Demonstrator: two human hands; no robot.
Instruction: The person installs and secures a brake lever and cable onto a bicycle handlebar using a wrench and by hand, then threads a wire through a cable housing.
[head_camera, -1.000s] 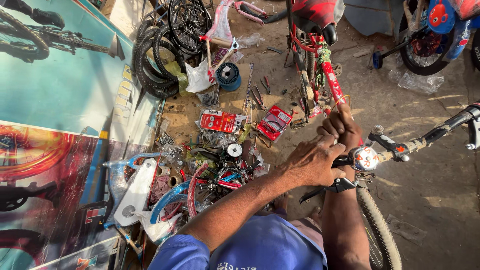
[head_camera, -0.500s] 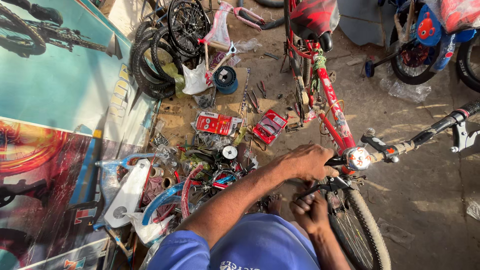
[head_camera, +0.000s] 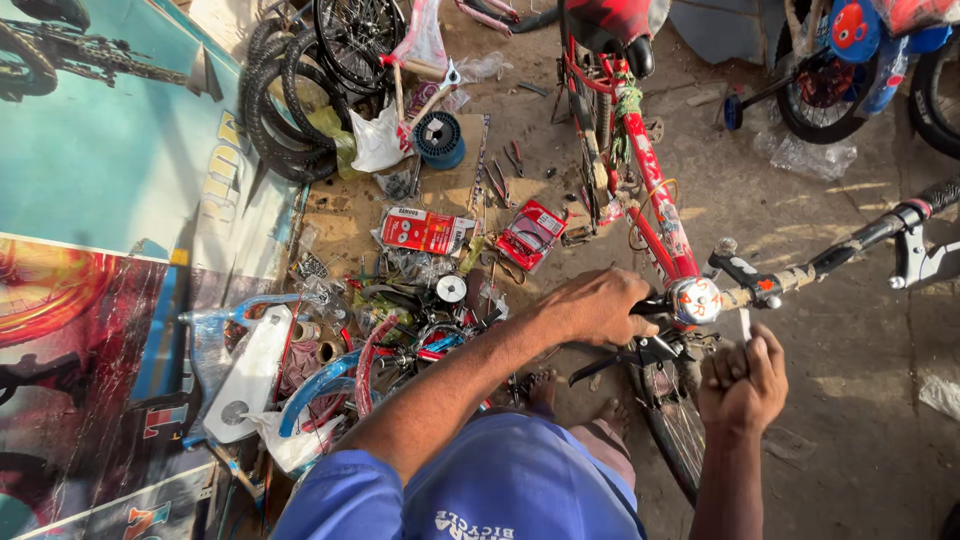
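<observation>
A red bicycle (head_camera: 655, 215) stands in front of me, its handlebar (head_camera: 840, 255) running right to a black grip and brake lever. My left hand (head_camera: 595, 305) is closed over the left end of the handlebar, just left of the round silver bell (head_camera: 695, 298). My right hand (head_camera: 745, 380) is fisted below the bar, right of the front wheel (head_camera: 670, 430), pinching a thin pale strip that sticks up toward the bar. My bare feet (head_camera: 575, 395) rest on the ground under the left arm.
Loose tools, red packets (head_camera: 425, 230) and bike parts litter the ground at centre left. Tyres (head_camera: 285, 110) and a spoked wheel pile up at the back. Printed bicycle posters (head_camera: 100, 200) cover the left. Another small bike (head_camera: 850, 60) stands at the top right.
My right hand has come from low beside the front wheel up and to the right, just under the handlebar, now holding a thin strip. The left hand stays on the bar.
</observation>
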